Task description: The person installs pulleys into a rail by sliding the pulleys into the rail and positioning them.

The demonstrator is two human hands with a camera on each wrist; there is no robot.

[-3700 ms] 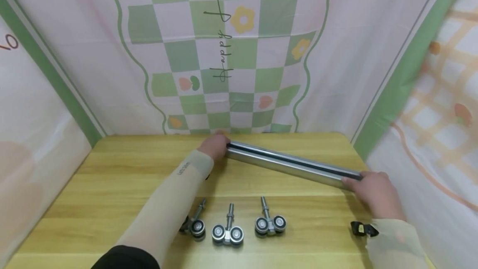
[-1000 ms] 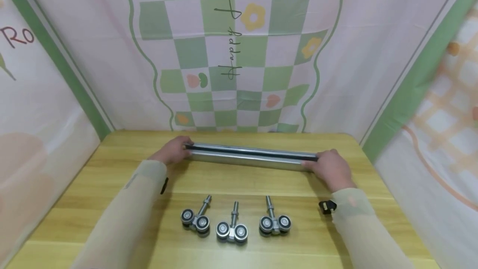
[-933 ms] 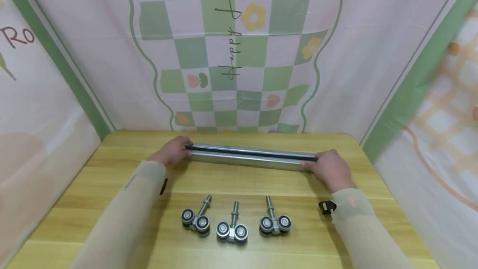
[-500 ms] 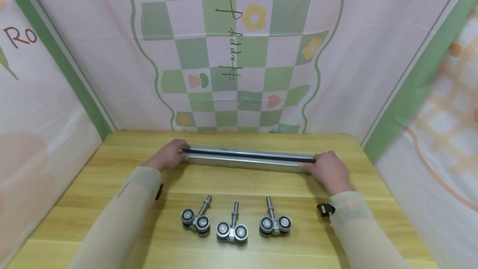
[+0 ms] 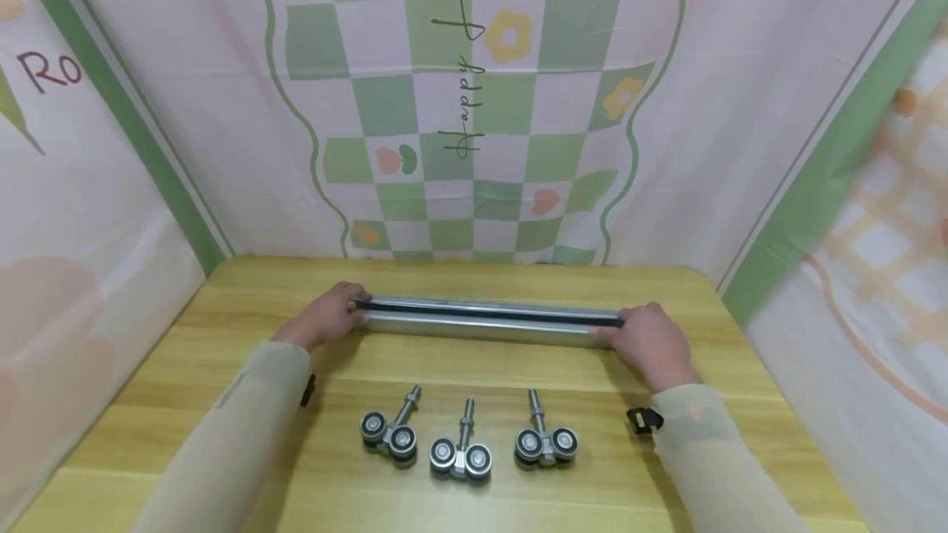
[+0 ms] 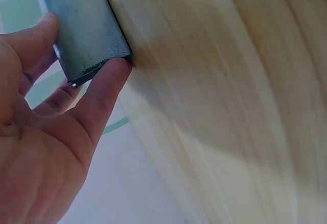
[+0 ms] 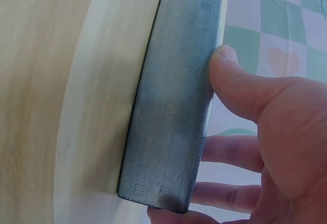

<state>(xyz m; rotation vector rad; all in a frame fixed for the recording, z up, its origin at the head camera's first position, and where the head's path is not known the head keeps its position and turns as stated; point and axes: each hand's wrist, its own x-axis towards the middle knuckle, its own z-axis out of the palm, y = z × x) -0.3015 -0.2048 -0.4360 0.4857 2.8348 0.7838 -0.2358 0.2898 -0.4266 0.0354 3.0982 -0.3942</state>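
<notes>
A long steel channel rail (image 5: 485,326) with a dark slot along its top lies crosswise near the back of the wooden table. My left hand (image 5: 326,319) grips its left end; in the left wrist view the thumb is on the slotted edge and a fingertip touches the end by the tabletop. My right hand (image 5: 652,344) holds the right end, its thumb (image 7: 227,76) on the upper edge and other fingers behind and at the end. Nearer me lie three twin-wheeled roller hangers with threaded bolts: a left one (image 5: 388,438), a middle one (image 5: 461,459) and a right one (image 5: 546,444).
The wooden table (image 5: 474,377) ends at a printed cloth backdrop (image 5: 474,105) just behind the rail. Cloth side panels stand to the left and right. Each wrist wears a black strap, such as the right strap (image 5: 643,420).
Since the oldest frame, the rail has moved left and swung nearly level across the table, both hands travelling with it. Over the last second it has come slightly nearer me. The roller hangers stay put.
</notes>
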